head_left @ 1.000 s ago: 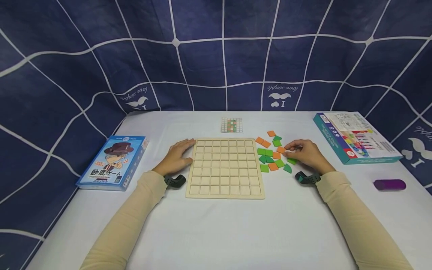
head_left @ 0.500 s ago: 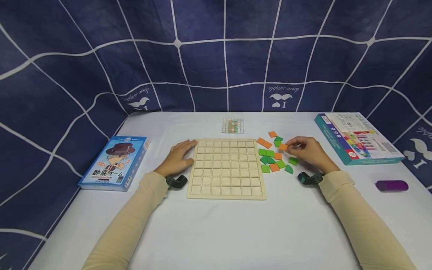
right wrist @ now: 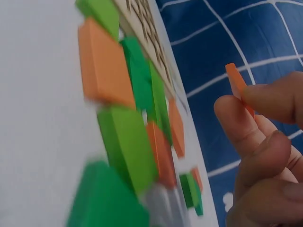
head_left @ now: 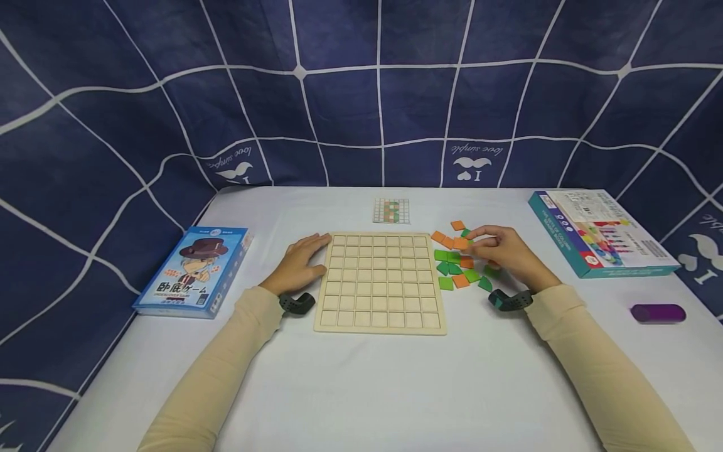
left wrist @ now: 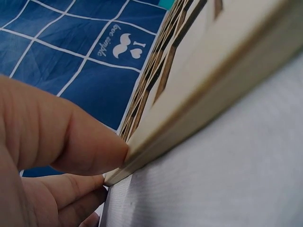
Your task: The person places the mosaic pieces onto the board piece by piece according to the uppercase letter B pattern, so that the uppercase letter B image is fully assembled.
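Shifted leftward, right hand (head_left: 505, 252) pinches orange square (right wrist: 236, 79); uncurled left hand (head_left: 295, 265) touches wooden board (head_left: 380, 284).

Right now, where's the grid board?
In the head view, the wooden grid board lies on the table, the left hand touching its left edge, loose tiles to its right, and the pattern card beyond its far edge.

A pattern card (head_left: 391, 211) lies behind the grid board (head_left: 381, 282); left, the Undercover Game box (head_left: 194, 273); right, tiles (head_left: 471, 275), then a toy box (head_left: 604, 233) behind what seems a cylinder (head_left: 658, 313).
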A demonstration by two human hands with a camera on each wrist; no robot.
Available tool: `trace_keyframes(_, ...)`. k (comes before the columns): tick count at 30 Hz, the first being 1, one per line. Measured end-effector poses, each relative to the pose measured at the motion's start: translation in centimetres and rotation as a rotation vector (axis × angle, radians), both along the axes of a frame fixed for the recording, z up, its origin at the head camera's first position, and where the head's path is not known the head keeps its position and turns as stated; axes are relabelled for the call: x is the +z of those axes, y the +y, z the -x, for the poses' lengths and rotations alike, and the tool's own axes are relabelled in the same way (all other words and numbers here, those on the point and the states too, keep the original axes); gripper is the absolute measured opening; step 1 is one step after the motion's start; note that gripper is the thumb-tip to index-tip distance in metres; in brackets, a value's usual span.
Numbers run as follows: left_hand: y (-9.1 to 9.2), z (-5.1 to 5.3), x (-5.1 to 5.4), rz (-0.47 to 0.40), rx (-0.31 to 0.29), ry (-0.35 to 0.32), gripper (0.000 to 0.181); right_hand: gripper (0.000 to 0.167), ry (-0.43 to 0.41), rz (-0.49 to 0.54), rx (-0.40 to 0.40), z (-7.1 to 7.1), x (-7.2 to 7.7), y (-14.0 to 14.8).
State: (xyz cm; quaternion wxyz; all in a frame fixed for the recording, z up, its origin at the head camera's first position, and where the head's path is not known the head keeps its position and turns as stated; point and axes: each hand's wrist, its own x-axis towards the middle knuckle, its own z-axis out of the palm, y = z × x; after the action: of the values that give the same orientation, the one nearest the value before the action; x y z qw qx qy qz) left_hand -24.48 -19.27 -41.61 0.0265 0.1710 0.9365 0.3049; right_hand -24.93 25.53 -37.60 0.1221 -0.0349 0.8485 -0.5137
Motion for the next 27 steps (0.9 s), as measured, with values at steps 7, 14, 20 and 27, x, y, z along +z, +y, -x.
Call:
trace_keyframes(7, 0.0, 0.1, -0.1, 0.001, -0.003, 0.002, 0.077, 0.032, -0.050, 0.174, 0.015, 0.1, 0.0, -1.6)
trace_keyframes(14, 0.0, 0.1, -0.1, 0.003, -0.013, 0.011, 0.077, 0.026, -0.080, 0.258, 0.047, 0.5, -0.3, -3.4)
trace_keyframes(20, 0.0, 0.1, -0.2, 0.004, -0.017, 0.011, 0.077, 0.036, -0.093, 0.238, 0.058, 0.8, -0.7, -5.0)
trace_keyframes(27, -0.1, 0.1, -0.1, 0.003, -0.015, 0.009, 0.077, 0.034, -0.069, 0.265, 0.083, 1.4, -1.2, -7.0)
